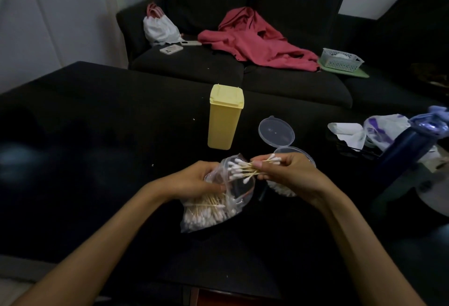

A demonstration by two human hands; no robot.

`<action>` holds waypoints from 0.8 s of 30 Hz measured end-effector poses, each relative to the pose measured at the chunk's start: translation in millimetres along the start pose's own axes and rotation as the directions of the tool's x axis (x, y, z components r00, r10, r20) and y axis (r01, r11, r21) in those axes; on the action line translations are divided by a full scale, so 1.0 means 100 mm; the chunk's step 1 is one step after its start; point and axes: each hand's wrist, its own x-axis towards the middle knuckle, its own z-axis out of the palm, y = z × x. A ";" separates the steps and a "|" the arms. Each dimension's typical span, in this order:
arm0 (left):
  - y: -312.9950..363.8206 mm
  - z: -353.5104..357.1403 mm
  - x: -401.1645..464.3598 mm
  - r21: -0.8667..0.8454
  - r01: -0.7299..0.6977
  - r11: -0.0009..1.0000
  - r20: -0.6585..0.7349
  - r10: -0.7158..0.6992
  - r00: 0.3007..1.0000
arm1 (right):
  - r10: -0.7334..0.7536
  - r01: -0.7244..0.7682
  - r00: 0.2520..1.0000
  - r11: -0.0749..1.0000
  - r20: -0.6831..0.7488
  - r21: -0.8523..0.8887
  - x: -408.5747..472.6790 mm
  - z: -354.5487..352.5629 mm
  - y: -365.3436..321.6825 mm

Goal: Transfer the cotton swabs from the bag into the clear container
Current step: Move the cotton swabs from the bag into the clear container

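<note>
A clear plastic bag (213,211) full of cotton swabs lies on the black table, its mouth turned up and to the right. My left hand (192,179) grips the bag near its opening. My right hand (289,174) pinches a bundle of cotton swabs (245,168) just above the bag's mouth. The clear round container (283,189) sits under my right hand, mostly hidden, with white swab tips showing inside. Its hinged clear lid (276,133) stands open behind it.
A yellow lidded box (224,117) stands upright just behind the bag. Plastic bags and paper (369,133) and a dark blue bottle (408,152) sit at the right. Behind the table is a dark sofa with a red garment (255,38), phones, a white bag and a basket (341,60).
</note>
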 end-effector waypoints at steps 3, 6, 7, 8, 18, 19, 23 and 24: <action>0.00 0.01 0.00 -0.006 0.009 1.000 -0.033 -0.009 0.999 | 0.013 -0.014 1.000 1.000 -0.025 -0.007 0.00 -0.04 -0.02; -0.01 0.01 0.02 0.012 0.024 1.000 -0.133 -0.022 0.991 | 0.016 -0.009 0.997 0.997 -0.073 0.082 0.02 -0.06 -0.01; -0.02 0.00 0.03 0.069 0.046 0.997 -0.181 -0.033 0.983 | 0.014 -0.005 0.996 0.994 -0.087 0.106 0.03 -0.07 -0.01; -0.03 -0.01 0.03 0.173 0.092 0.981 -0.236 -0.049 0.971 | 0.010 0.002 0.995 0.993 -0.100 0.119 0.03 -0.08 -0.02; 0.19 -0.05 -0.04 0.427 0.254 0.868 -0.538 0.018 0.843 | -0.053 0.103 0.952 0.983 -0.300 0.152 -0.02 -0.49 -0.11; 0.30 -0.03 -0.01 0.384 0.177 0.906 -0.567 0.081 0.820 | -0.054 0.103 0.945 0.985 -0.322 0.138 -0.02 -0.55 -0.12; 0.86 0.11 0.34 0.293 0.068 0.954 -0.447 0.073 0.891 | -0.029 0.062 0.947 0.994 -0.319 0.095 0.01 -0.69 -0.13; 0.95 0.16 0.47 0.280 0.065 0.958 -0.402 0.056 0.914 | -0.023 0.053 0.950 0.995 -0.310 0.088 0.02 -0.70 -0.13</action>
